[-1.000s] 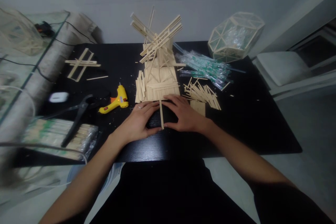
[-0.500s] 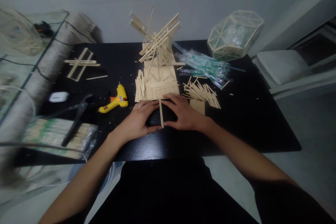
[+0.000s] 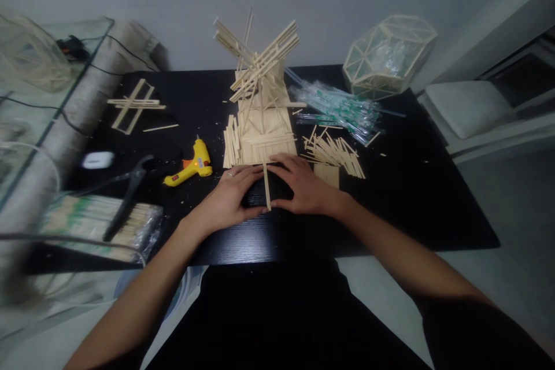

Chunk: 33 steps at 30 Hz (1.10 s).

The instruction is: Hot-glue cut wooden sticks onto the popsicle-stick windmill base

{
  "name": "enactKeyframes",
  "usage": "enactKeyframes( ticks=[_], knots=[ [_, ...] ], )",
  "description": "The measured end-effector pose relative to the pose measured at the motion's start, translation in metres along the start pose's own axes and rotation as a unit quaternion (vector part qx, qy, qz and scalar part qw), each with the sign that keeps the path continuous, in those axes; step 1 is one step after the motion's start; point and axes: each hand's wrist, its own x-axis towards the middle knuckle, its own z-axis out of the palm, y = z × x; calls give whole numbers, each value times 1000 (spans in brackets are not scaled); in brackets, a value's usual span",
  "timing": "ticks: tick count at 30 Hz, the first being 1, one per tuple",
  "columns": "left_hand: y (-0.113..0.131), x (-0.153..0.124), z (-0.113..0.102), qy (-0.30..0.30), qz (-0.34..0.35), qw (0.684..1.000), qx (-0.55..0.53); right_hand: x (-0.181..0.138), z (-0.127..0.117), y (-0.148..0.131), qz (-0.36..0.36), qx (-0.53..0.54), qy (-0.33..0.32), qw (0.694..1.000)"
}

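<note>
Between my two hands a thin wooden stick (image 3: 267, 188) points toward me, its far end against a crosswise strip at the front edge of the stick-built base (image 3: 264, 150). My left hand (image 3: 234, 193) presses it from the left, with the thumb at its near end and fingers at the far end. From the right, my right hand (image 3: 299, 188) holds it the same way, some fingertips resting on the crosswise strip. A windmill model of glued sticks, with crossed blades (image 3: 260, 69), stands on the base behind my hands.
Left of the base lies a yellow glue gun (image 3: 193, 166), with black-handled pliers (image 3: 130, 193) on packaged sticks (image 3: 93, 225). Loose cut sticks (image 3: 333, 153) and plastic-wrapped glue sticks (image 3: 338, 107) lie right. A stick cross frame (image 3: 136, 107) is far left; a polyhedral frame (image 3: 390, 58) stands back right.
</note>
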Motion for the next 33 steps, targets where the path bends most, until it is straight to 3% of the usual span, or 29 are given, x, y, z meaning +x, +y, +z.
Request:
enactKeyframes(
  ticks=[33],
  knots=[
    [0,-5,4,5,-22,999,-23,-1,3,-2,1,7,10,1000]
  ],
)
